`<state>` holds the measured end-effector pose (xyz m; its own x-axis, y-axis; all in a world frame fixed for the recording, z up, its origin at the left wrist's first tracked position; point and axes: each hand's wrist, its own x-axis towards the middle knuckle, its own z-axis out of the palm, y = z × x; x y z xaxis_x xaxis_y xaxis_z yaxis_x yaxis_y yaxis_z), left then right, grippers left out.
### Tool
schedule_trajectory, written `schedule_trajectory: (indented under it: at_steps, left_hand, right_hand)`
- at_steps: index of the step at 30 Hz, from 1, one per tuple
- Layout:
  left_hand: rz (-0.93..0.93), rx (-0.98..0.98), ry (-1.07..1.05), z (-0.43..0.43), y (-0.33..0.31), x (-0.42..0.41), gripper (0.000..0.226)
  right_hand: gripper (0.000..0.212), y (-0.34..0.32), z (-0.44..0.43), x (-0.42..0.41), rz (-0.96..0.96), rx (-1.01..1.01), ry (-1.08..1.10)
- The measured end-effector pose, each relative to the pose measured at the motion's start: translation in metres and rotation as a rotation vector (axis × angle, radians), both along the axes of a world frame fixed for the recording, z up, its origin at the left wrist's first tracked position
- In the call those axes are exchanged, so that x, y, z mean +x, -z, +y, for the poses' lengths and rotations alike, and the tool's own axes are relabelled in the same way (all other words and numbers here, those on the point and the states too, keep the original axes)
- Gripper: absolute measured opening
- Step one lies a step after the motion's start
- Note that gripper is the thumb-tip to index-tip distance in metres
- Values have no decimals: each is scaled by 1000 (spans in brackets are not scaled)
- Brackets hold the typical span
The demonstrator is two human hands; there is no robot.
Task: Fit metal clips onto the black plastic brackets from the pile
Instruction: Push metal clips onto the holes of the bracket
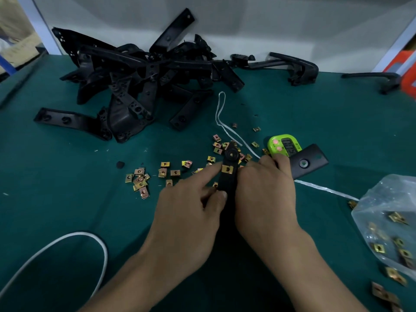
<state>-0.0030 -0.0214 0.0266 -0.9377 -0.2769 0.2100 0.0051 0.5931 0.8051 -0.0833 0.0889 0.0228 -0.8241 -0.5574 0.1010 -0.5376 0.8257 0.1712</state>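
A black plastic bracket (229,167) stands between my hands over the green table, one end pointing away from me. My right hand (267,192) grips it from the right. My left hand (191,199) holds its left side, thumb on the edge and index finger stretched to a metal clip (227,169) sitting on the bracket. Several loose brass-coloured clips (140,180) lie scattered on the cloth to the left and behind the bracket. The pile of black brackets (135,86) is at the back left.
A green timer (284,145) and another black bracket (307,163) lie just right of my hands. A clear plastic bag with clips (387,221) sits at the right edge. A white cable (67,239) loops at the front left. White string (221,115) trails across the middle.
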Motion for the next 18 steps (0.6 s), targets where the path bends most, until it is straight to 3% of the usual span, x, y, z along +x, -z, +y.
schedule_trajectory:
  at_steps: [5,8,11,14,18]
  left_hand:
    - [-35,-3,17,10,0,7,83]
    - [-115,191,-59,13,-1,-2,71]
    - [-112,-8,-24,17,0,9,90]
    - [-55,-18,-9,16,2,13,95]
    - [23,74,-75,15,13,6,70]
  right_hand:
    - [31,1,-2,-1,-8,19,53]
    - [28,1,-6,-2,-17,44,65]
    - [26,2,-7,-4,-9,38,79]
    - [29,6,-2,-4,3,-9,96]
    - [18,6,3,-2,47,-77,95]
